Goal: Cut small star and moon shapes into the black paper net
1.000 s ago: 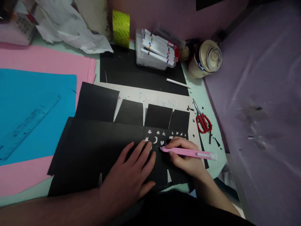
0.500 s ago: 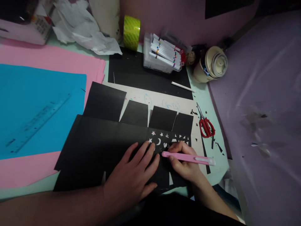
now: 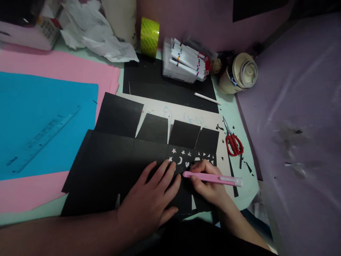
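Note:
A black card sheet [image 3: 114, 156] with a row of flaps along its far edge lies in front of me. Small cut-out stars, a crescent moon [image 3: 180, 160], a heart and triangles show white through its right part. My left hand [image 3: 153, 193] lies flat on the card with fingers spread, beside these shapes. Held like a pen, a slim pink craft knife [image 3: 205, 177] with a white end is in my right hand [image 3: 209, 186]. Its rounded pink end is close to the card near my left fingertips; no blade can be made out.
Red-handled scissors [image 3: 234, 144] lie at the right among black scraps. Behind are a box of white markers [image 3: 183, 64], yellow tape [image 3: 149, 37] and a cream container [image 3: 231, 80]. A clear ruler [image 3: 45, 138] rests on blue paper [image 3: 77, 99] at left.
The pink craft knife in my right hand has shifted very slightly left. My left hand and the black card look the same.

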The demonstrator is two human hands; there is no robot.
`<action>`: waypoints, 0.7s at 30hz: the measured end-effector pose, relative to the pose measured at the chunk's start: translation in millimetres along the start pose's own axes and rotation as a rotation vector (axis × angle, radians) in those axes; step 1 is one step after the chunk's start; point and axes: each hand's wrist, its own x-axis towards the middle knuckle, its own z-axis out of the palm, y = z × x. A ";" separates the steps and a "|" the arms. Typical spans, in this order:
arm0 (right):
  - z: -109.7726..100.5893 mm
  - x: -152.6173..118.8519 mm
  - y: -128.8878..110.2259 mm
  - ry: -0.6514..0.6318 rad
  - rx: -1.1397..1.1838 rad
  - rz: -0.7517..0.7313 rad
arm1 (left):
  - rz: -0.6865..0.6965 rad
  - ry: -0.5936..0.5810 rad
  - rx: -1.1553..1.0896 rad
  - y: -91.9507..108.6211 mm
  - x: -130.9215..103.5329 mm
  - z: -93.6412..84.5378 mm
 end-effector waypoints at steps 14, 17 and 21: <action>2.4 0.9 1.0 0.053 -0.009 -0.038 | 0.001 0.008 0.005 0.5 0.1 -0.2; 2.0 0.9 0.5 0.055 -0.016 -0.043 | -0.001 0.003 0.004 0.3 0.2 -0.3; 1.1 0.2 0.3 0.044 0.001 -0.025 | 0.001 0.010 -0.010 -0.2 0.7 -0.2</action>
